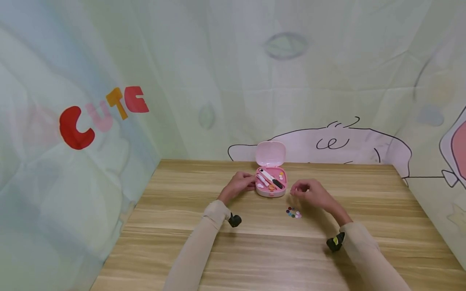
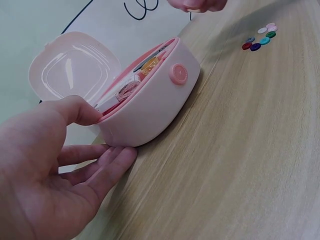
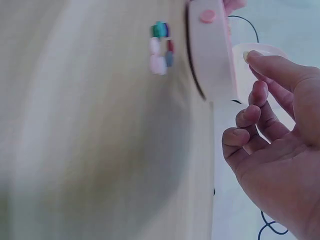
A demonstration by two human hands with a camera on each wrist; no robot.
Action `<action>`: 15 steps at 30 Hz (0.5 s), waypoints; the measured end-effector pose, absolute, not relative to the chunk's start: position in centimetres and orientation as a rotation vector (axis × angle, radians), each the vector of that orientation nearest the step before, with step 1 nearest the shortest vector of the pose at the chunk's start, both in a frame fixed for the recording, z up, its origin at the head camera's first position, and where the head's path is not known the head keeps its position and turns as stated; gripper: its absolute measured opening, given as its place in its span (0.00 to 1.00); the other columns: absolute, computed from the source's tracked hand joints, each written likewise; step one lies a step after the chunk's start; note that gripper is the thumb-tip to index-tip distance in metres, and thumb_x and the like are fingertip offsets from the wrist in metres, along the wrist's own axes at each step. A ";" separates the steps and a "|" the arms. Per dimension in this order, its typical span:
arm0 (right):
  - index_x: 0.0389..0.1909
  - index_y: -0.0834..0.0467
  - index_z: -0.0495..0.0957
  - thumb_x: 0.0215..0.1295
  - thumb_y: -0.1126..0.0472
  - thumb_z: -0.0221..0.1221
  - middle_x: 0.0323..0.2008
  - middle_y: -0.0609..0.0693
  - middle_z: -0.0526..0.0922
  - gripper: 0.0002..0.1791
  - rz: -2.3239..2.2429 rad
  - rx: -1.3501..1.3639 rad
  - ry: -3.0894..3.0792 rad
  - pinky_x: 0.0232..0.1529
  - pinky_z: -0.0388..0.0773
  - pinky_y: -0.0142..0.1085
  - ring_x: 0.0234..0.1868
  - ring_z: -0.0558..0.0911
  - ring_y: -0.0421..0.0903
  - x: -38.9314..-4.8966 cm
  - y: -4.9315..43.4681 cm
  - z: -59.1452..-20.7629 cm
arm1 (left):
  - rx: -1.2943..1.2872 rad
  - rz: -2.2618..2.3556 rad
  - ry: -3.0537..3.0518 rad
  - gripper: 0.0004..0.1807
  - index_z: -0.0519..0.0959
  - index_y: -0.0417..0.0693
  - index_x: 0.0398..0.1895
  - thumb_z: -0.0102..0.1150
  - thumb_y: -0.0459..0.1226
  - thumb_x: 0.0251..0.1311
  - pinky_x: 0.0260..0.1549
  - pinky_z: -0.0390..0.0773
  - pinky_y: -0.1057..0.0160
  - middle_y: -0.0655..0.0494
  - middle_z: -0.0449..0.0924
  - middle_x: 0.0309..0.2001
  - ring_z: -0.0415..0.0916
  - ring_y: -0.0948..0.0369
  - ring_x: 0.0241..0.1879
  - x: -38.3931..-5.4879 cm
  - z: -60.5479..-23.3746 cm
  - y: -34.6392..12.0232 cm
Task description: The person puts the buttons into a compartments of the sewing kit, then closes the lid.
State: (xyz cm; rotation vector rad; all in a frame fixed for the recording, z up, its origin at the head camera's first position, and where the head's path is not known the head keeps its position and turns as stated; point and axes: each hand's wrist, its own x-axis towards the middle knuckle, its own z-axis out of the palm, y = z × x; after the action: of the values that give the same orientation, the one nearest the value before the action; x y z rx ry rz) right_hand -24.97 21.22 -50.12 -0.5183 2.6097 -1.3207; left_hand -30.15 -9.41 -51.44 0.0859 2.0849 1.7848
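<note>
A pink sewing case [image 1: 271, 193] stands on the table with its lid [image 1: 271, 153] raised. My left hand [image 1: 239, 185] grips the case's left side; in the left wrist view its thumb [image 2: 82, 111] lies on the rim and the fingers press low on the wall. Inside are a white tool with a black end [image 1: 277, 184], an orange round piece [image 1: 271, 187] and small white and yellow pieces. My right hand [image 1: 309, 193] hovers just right of the case, fingers curled, thumb and forefinger close together. Whether anything is between those fingertips is hidden.
Several coloured buttons [image 1: 293, 212] lie in a loose ring on the wooden table [image 1: 255, 258], in front of the right hand. A printed cloth backdrop [image 1: 218, 81] hangs behind the table and along its left side.
</note>
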 end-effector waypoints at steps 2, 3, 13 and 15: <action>0.41 0.56 0.86 0.72 0.59 0.66 0.33 0.51 0.77 0.05 -1.346 -0.503 2.598 0.34 0.73 0.36 0.39 0.73 0.50 -25.4 20.9 -49.8 | 0.086 1.784 2.086 0.19 0.79 0.27 0.57 0.57 0.36 0.76 0.53 0.85 0.58 0.40 0.83 0.50 0.82 0.58 0.44 -30.1 -51.4 -9.4; 0.41 0.56 0.86 0.72 0.59 0.66 0.33 0.51 0.77 0.05 -1.359 -0.492 2.597 0.34 0.73 0.36 0.39 0.73 0.51 -25.7 20.8 -49.6 | 0.086 1.783 2.089 0.19 0.79 0.27 0.58 0.57 0.36 0.76 0.53 0.85 0.58 0.41 0.83 0.50 0.82 0.58 0.44 -30.1 -51.4 -9.4; 0.51 0.58 0.85 0.72 0.54 0.66 0.42 0.54 0.82 0.14 -1.475 -0.316 2.525 0.46 0.77 0.42 0.46 0.75 0.55 -27.6 19.3 -49.0 | 0.093 1.785 2.095 0.19 0.80 0.27 0.57 0.57 0.36 0.75 0.54 0.85 0.56 0.40 0.83 0.51 0.82 0.57 0.44 -30.0 -51.3 -9.4; 0.52 0.58 0.84 0.72 0.52 0.66 0.44 0.54 0.82 0.16 -1.504 -0.270 2.494 0.48 0.79 0.46 0.49 0.75 0.59 -27.8 19.0 -48.9 | 0.094 1.788 2.093 0.18 0.80 0.27 0.57 0.57 0.36 0.75 0.55 0.84 0.55 0.40 0.83 0.51 0.82 0.57 0.45 -30.0 -51.4 -9.3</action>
State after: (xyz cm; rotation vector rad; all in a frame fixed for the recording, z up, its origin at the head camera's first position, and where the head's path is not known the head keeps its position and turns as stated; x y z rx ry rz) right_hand -27.84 18.98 -48.88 -0.2700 2.4938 -1.5039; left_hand -30.00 -9.34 -51.36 0.0938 2.0930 1.7879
